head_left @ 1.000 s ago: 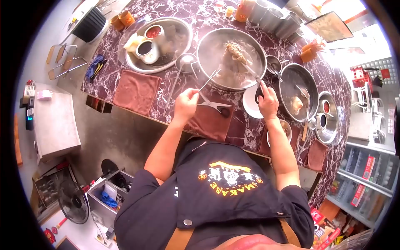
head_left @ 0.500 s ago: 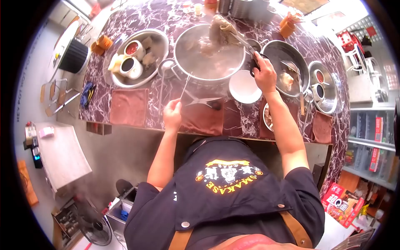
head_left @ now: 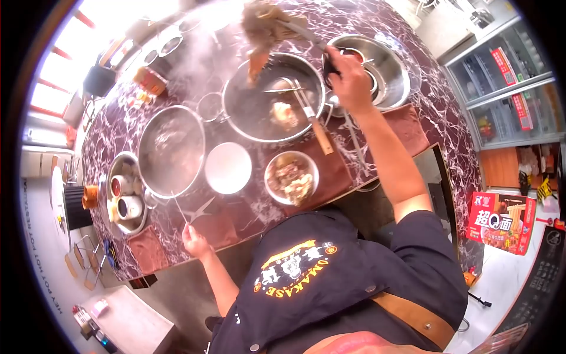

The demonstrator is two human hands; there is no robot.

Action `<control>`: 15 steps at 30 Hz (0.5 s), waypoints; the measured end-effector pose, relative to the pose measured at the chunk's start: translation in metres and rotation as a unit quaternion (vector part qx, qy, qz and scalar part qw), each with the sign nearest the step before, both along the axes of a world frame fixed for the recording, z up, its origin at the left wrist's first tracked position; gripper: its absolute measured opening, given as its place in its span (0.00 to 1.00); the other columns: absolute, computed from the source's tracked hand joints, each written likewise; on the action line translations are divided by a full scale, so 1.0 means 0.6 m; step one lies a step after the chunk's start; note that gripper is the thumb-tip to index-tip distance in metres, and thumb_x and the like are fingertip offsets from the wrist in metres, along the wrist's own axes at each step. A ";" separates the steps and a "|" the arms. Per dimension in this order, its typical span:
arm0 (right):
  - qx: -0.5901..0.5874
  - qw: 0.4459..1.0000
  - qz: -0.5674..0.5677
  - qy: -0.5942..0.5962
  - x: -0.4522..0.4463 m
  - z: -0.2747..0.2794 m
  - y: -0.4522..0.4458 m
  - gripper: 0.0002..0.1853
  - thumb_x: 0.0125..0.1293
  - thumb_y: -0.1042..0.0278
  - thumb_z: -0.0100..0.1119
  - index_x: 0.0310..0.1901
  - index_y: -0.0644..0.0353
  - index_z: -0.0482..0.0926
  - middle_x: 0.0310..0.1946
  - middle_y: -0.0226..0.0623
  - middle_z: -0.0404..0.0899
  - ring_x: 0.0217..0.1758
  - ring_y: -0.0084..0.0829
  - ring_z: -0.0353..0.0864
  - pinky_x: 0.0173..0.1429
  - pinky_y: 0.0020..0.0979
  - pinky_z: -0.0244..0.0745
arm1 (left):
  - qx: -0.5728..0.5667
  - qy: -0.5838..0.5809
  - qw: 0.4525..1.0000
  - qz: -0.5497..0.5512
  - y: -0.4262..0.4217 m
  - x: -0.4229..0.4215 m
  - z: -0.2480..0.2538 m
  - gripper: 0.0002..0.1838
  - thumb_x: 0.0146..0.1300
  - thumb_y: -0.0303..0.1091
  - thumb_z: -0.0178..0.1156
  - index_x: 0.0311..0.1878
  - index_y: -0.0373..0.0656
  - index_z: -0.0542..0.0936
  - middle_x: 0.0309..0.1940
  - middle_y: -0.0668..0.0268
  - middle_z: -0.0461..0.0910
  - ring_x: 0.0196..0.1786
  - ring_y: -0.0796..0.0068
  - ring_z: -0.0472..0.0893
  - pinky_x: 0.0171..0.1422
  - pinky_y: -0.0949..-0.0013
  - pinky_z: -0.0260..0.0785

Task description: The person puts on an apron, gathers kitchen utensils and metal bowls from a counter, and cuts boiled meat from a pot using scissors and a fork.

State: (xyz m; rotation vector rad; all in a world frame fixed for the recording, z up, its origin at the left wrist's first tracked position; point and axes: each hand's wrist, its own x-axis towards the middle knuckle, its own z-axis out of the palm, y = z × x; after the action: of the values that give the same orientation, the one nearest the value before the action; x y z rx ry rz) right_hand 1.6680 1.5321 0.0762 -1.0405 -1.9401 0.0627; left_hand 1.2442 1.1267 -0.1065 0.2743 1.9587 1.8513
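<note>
At the left, an oval silver metal tray (head_left: 140,226) on the dark red, white-veined marble table (head_left: 259,207) holds a white jar of red sauce (head_left: 117,186) and a white jar of dark sauce (head_left: 130,207). A brown cloth (head_left: 148,250) lies just beside the tray, toward the person. Next comes a wide round metal pot (head_left: 172,151) of steaming liquid. The left hand (head_left: 196,241) is near the pot, its fingers narrowed in a pinch on a thin metal stick (head_left: 180,208) that points up toward the pot's near rim. Open metal scissors (head_left: 200,212) lie by that hand. A round white plate (head_left: 228,168) sits between the pot and a white bowl of chopped meat (head_left: 291,178). Beyond the bowl, a dark round metal pan (head_left: 250,107) holds a pale lump of food (head_left: 284,115) and a wooden-handled utensil (head_left: 321,135), its handle over the rim. Above the pan's far left side hangs a large brown piece of meat (head_left: 265,28), gripped by what are probably long metal tongs (head_left: 302,30). The right hand (head_left: 352,81) has its fingers curled around their dark handle. Behind that hand, at the right, stands a round silver basin (head_left: 392,74).
</note>
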 end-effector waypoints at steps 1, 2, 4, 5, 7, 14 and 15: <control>0.020 0.999 -0.026 -0.009 0.052 0.001 0.018 0.31 0.54 0.76 0.61 0.63 0.50 0.77 0.40 0.40 0.80 0.45 0.45 0.80 0.52 0.42 0.76 | -0.005 -0.008 1.000 0.029 0.008 0.020 0.007 0.11 0.73 0.28 0.55 0.55 0.36 0.78 0.29 0.76 0.72 0.26 0.90 0.65 0.28 0.82 0.57; 0.040 0.998 -0.050 -0.019 0.103 -0.001 0.034 0.31 0.54 0.76 0.61 0.63 0.50 0.77 0.40 0.40 0.80 0.46 0.45 0.80 0.53 0.42 0.76 | -0.012 -0.016 0.998 0.059 0.014 0.040 0.012 0.10 0.74 0.28 0.55 0.54 0.37 0.77 0.26 0.77 0.70 0.22 0.91 0.62 0.24 0.83 0.53; 0.016 0.993 -0.100 -0.060 0.208 -0.012 0.064 0.31 0.54 0.77 0.61 0.64 0.49 0.76 0.42 0.40 0.80 0.47 0.45 0.80 0.53 0.42 0.76 | -0.010 -0.012 0.997 0.075 0.020 0.057 0.016 0.10 0.74 0.28 0.55 0.54 0.38 0.77 0.23 0.80 0.65 0.18 0.92 0.57 0.20 0.81 0.46; 0.016 0.988 -0.131 -0.077 0.252 -0.017 0.073 0.32 0.55 0.77 0.62 0.65 0.48 0.75 0.42 0.40 0.80 0.47 0.45 0.80 0.53 0.42 0.76 | -0.026 -0.013 0.994 0.103 0.021 0.062 0.022 0.10 0.74 0.28 0.55 0.55 0.38 0.77 0.22 0.80 0.63 0.18 0.92 0.57 0.19 0.81 0.46; -0.005 0.977 -0.183 -0.106 0.335 -0.036 0.090 0.33 0.56 0.76 0.63 0.66 0.47 0.74 0.44 0.40 0.81 0.49 0.44 0.80 0.54 0.42 0.76 | -0.050 -0.007 0.988 0.144 0.025 0.074 0.040 0.10 0.74 0.29 0.55 0.55 0.39 0.76 0.21 0.81 0.59 0.18 0.92 0.56 0.18 0.81 0.44; -0.091 0.944 -0.279 -0.154 0.508 -0.184 0.169 0.32 0.57 0.73 0.64 0.66 0.47 0.73 0.46 0.40 0.80 0.52 0.44 0.80 0.55 0.42 0.77 | -0.083 0.037 0.973 0.214 -0.013 0.066 0.062 0.10 0.74 0.29 0.55 0.54 0.40 0.78 0.20 0.80 0.59 0.18 0.90 0.56 0.19 0.79 0.44; -0.121 0.933 -0.299 -0.162 0.523 -0.214 0.181 0.31 0.58 0.70 0.63 0.66 0.47 0.74 0.46 0.41 0.80 0.52 0.44 0.80 0.55 0.43 0.77 | -0.094 0.043 0.964 0.245 -0.013 0.075 0.067 0.09 0.73 0.29 0.55 0.53 0.41 0.78 0.21 0.80 0.60 0.18 0.90 0.57 0.18 0.79 0.45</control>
State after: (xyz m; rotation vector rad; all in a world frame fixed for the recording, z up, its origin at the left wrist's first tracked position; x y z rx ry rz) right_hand 1.9820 1.6404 -0.0523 -1.8679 -1.8402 -0.2317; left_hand 1.2892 1.1187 -0.0666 -0.2132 2.4065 1.9368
